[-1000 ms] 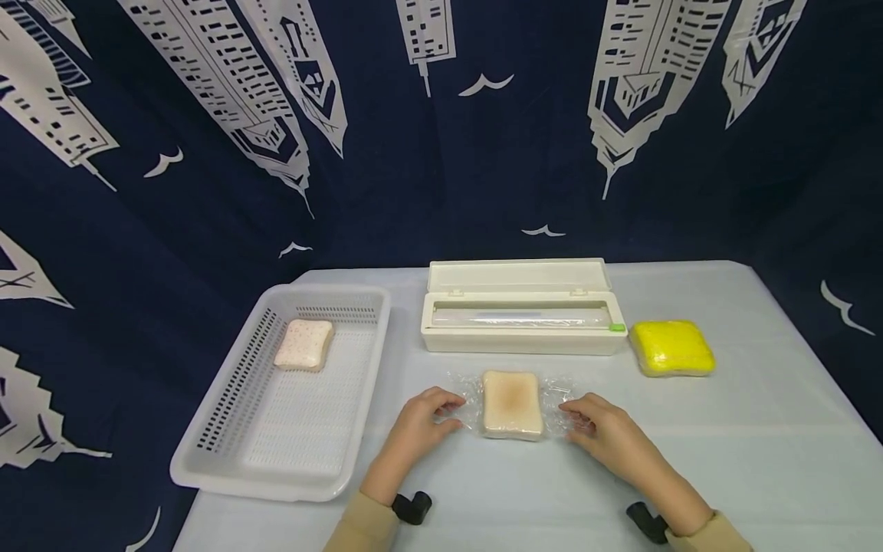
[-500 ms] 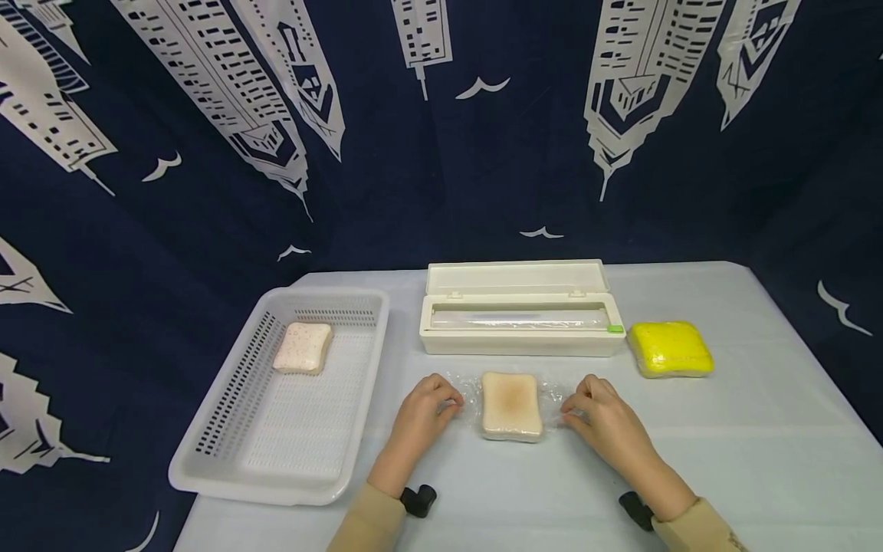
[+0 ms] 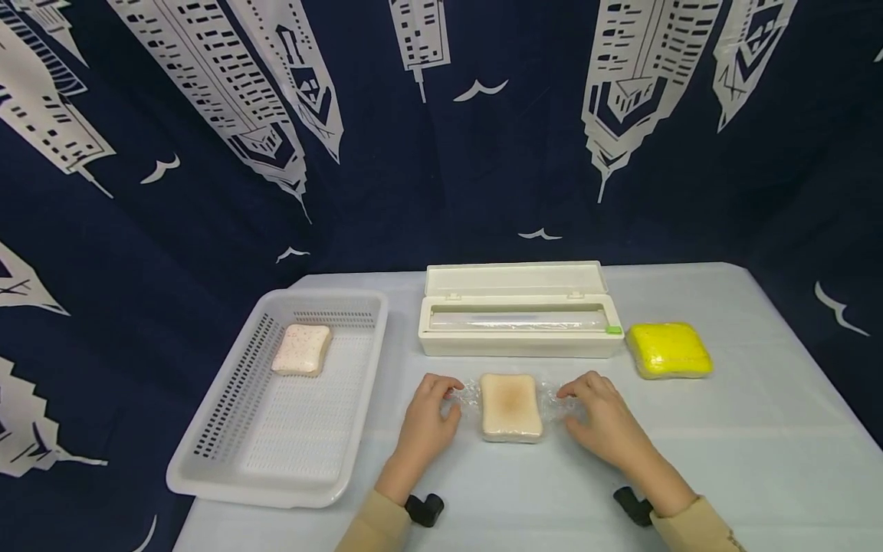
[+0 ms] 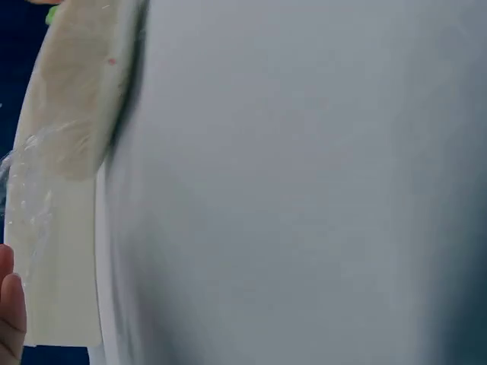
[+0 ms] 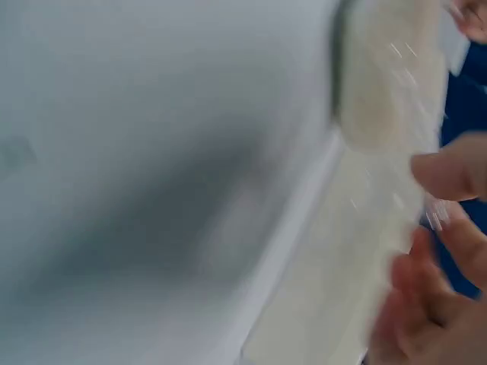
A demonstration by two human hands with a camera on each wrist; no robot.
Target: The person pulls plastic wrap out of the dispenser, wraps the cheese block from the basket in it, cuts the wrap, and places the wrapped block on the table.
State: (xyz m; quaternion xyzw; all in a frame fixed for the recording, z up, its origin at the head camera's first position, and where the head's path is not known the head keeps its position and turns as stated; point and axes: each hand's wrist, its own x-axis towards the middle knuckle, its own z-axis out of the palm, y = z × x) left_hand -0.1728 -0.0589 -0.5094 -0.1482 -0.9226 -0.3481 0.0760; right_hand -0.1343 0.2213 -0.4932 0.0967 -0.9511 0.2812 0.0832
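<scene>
A toast-coloured bread slice (image 3: pixel 511 406) lies flat on the table in front of me, with clear plastic wrap (image 3: pixel 549 400) spread out crinkled on both sides of it. At its left, my left hand (image 3: pixel 429 418) has the fingertips at the wrap's edge, thumb apart from the fingers. My right hand (image 3: pixel 607 420) is at the opposite edge, its index finger touching or just over the wrap and its thumb spread away. The right wrist view shows the thumb (image 5: pixel 445 173) and fingers, blurred, beside the film. Only fingertips (image 4: pixel 11 300) of the left hand show in the left wrist view.
Behind the bread stands a cream wrap dispenser (image 3: pixel 520 345) with its lid up and a roll inside. A yellow wrapped block (image 3: pixel 669 350) sits to its right. On the left, a white perforated basket (image 3: pixel 324 491) holds a speckled pale slice (image 3: pixel 302 349).
Half a second ago both hands had thumb and fingers together at the wrap's edges; now the thumbs are apart from the fingers. The bread has stayed in place.
</scene>
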